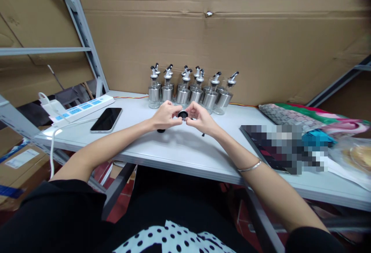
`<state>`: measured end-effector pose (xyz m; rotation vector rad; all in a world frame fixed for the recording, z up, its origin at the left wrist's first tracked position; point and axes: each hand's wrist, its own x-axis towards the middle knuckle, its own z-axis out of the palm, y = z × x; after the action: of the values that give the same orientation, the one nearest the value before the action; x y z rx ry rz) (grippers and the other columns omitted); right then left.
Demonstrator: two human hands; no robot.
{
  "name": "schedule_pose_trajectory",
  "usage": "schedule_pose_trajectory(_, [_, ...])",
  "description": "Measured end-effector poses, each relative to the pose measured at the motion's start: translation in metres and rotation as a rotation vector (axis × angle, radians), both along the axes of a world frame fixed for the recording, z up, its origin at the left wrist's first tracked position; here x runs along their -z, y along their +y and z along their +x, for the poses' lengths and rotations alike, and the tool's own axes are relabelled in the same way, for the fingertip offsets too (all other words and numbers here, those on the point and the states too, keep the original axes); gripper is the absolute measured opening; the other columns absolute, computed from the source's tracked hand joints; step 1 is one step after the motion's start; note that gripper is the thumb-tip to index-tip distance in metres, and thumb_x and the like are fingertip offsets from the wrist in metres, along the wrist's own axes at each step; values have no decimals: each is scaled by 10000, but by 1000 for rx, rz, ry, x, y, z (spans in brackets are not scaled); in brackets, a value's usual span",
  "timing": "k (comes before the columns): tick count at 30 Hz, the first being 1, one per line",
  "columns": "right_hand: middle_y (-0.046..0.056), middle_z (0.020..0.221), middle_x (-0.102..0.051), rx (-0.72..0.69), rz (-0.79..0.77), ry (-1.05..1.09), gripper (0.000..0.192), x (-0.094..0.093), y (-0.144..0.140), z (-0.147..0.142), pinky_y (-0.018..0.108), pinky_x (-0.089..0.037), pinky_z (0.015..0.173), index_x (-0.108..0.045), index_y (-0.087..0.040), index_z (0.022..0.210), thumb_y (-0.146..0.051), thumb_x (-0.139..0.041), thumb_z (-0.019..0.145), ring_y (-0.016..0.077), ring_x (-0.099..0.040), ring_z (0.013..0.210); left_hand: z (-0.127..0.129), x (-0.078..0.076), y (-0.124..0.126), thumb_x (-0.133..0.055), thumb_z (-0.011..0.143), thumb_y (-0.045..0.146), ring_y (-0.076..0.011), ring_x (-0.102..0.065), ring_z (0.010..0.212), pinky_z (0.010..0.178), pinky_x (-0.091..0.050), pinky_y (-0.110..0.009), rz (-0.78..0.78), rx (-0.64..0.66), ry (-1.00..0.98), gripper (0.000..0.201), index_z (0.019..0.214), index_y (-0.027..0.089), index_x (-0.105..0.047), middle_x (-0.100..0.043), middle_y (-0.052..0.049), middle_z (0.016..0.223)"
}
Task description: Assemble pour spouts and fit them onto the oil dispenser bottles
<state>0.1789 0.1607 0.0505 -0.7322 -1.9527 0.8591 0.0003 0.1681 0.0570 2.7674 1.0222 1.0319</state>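
Black and round, a small cap (182,114) is pinched between the fingertips of both hands, held just above the white table (185,152) and just in front of the bottles (191,90). The left hand (164,116) grips it from one side with fingers curled in tight; the right hand (199,118) closes on it from the other side, and a thin silver bracelet (249,167) sits on that wrist. The bottles stand in a tight cluster against the cardboard wall (220,33); about twelve spouted tops can be counted, though the back row is partly hidden. One more black piece (160,131) lies on the table under the left hand, nearer the person than the bottles. Left of the bottles lie one dark phone (106,119) and one white power strip (82,109). Right of the bottles lies a heap of patterned cloth (307,116).
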Motion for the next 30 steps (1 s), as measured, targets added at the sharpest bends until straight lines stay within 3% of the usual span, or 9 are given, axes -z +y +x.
schedule_pose_trajectory(8, [-51, 689, -516, -28, -89, 57, 262, 0, 2, 0, 228, -400, 583, -427, -205, 783, -190, -615, 601, 78, -496, 605, -4, 8, 4, -435, 709, 341, -109, -383, 486, 789, -388, -340, 145, 21, 36, 167, 639, 202, -373, -460, 51, 536])
schedule_pose_trajectory(14, [-27, 754, -586, -43, -141, 151, 329, -3, 5, 1, 236, -443, 595, -387, -218, 766, -216, -658, 580, 101, -556, 670, -8, 13, 8, -469, 828, 408, -129, -547, 631, 756, -423, -308, 188, 51, -28, 270, 962, 175, -474, -592, -16, 805])
schedule_pose_trajectory(20, [-1, 833, -604, -10, -56, 133, 238, -8, 3, 4, 285, -490, 702, -466, -209, 751, -205, -652, 603, 143, -588, 818, -10, 15, 10, -513, 842, 343, -131, -569, 753, 736, -472, -293, 198, 188, -107, 275, 1050, 176, -447, -572, -83, 1027])
schedule_pose_trajectory(23, [31, 916, -646, 7, -21, 65, 124, -9, 6, 9, 312, -490, 759, -575, -192, 775, -197, -596, 653, 173, -596, 906, -9, 16, 12, -484, 833, 253, -135, -579, 829, 756, -480, -283, 162, 223, -169, 256, 1074, 180, -439, -565, -85, 1064])
schedule_pose_trajectory(26, [43, 976, -680, 38, 23, -62, 192, -10, 10, 14, 335, -485, 794, -655, -192, 848, -173, -532, 702, 193, -607, 950, -9, 16, 14, -442, 840, 201, -147, -579, 898, 781, -473, -282, 170, 203, -169, 212, 1050, 176, -454, -579, -74, 1006])
schedule_pose_trajectory(30, [59, 916, -707, 301, 232, -386, 268, -7, 22, 24, 361, -457, 840, -700, -200, 902, -122, -503, 738, 215, -623, 911, -10, 14, 16, -428, 845, 170, -163, -576, 945, 784, -458, -285, 250, 168, 30, 155, 981, 181, -501, -575, -87, 1032])
